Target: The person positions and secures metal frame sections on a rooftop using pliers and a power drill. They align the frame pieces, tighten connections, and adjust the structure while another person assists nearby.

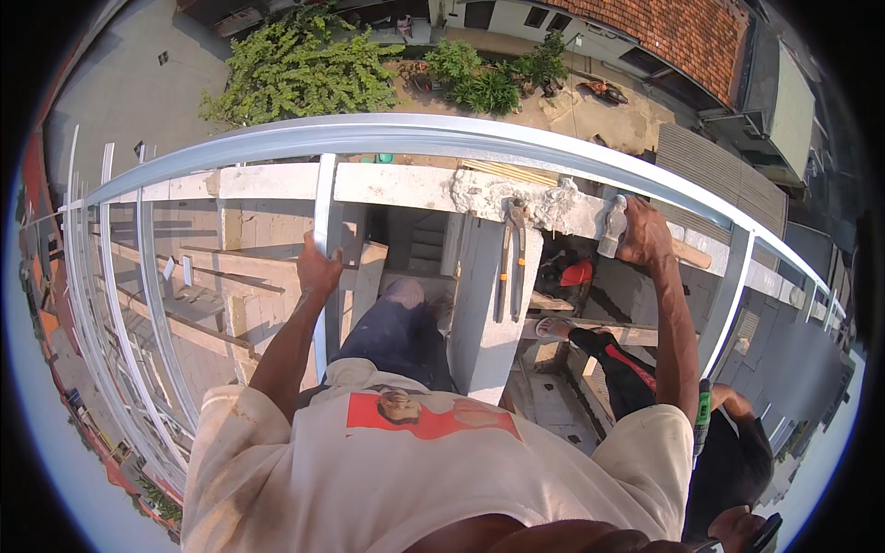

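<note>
My left hand point(319, 264) is closed around an upright metal strut point(325, 198) of the silver roof frame. In my right hand point(645, 230) is a hammer, gripped close to its grey head point(612, 227); its wooden handle point(691, 253) sticks out to the right. Hand and hammer are over the rough concrete beam point(396, 183), just inside the long curved-looking metal rail point(433, 131). A pair of long pincers point(512, 263) with orange marks on the handles lies across the beam's broken edge and the concrete column point(486, 304), left of the hammer.
At right a co-worker in black point(733, 470) is close by, beside a green power tool point(703, 417). Below, something red point(576, 272) shows between the beams. Wooden planks point(230, 263) and more metal struts point(152, 295) stand left. Past the rail the ground drops far below, with trees point(309, 69).
</note>
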Action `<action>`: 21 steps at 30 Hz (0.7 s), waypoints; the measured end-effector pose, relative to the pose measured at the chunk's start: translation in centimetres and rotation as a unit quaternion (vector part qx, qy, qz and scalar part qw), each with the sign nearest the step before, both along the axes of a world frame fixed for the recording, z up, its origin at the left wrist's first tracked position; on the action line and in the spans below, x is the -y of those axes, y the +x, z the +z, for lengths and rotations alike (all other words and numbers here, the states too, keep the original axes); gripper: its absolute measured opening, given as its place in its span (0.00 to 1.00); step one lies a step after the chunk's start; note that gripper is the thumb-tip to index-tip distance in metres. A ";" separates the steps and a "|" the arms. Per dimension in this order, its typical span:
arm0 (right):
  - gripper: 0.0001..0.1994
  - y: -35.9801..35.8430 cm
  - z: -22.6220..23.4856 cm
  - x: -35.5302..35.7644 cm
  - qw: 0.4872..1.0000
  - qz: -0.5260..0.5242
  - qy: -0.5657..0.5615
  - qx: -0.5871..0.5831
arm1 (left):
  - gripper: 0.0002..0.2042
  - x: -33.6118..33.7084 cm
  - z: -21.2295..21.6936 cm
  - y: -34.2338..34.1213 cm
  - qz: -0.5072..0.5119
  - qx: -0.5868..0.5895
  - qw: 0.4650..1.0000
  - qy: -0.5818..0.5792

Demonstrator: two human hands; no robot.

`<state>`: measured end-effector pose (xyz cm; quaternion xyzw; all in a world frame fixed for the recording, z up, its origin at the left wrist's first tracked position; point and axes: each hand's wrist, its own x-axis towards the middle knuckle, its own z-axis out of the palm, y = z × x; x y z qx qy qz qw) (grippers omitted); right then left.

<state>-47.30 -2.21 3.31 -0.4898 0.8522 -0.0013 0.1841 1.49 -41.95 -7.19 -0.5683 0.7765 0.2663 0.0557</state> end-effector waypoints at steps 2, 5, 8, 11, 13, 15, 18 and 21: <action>0.40 -0.5 -1.0 -0.4 0.999 0.011 -0.024 -0.019 | 0.28 0.1 -1.3 0.9 -0.028 -0.047 0.998 -0.038; 0.45 0.0 -0.2 -0.3 0.999 -0.021 0.024 -0.025 | 0.32 -0.4 -1.4 0.6 -0.041 -0.054 0.994 -0.083; 0.43 0.7 -2.4 -0.8 0.991 -0.079 0.066 -0.081 | 0.35 -0.8 -1.0 0.0 -0.064 -0.053 0.992 -0.093; 0.43 1.1 -1.5 1.7 0.988 -0.088 0.103 -0.078 | 0.32 0.6 -2.9 1.9 -0.056 -0.061 0.993 -0.082; 0.48 1.8 -1.5 0.7 0.986 -0.104 0.089 -0.097 | 0.33 0.2 -2.2 1.5 -0.071 -0.124 0.987 -0.069; 0.58 1.0 -3.6 -0.6 0.982 -0.111 0.107 -0.107 | 0.32 0.0 -3.7 1.4 -0.075 -0.135 0.985 -0.072; 0.68 2.2 -2.1 0.0 0.985 -0.090 0.084 -0.117 | 0.34 1.6 -4.7 2.6 -0.225 -0.263 0.900 -0.267; 0.73 1.2 -3.6 0.4 0.990 -0.095 0.072 -0.072 | 0.35 2.6 4.8 -1.8 -0.276 -0.300 0.884 -0.231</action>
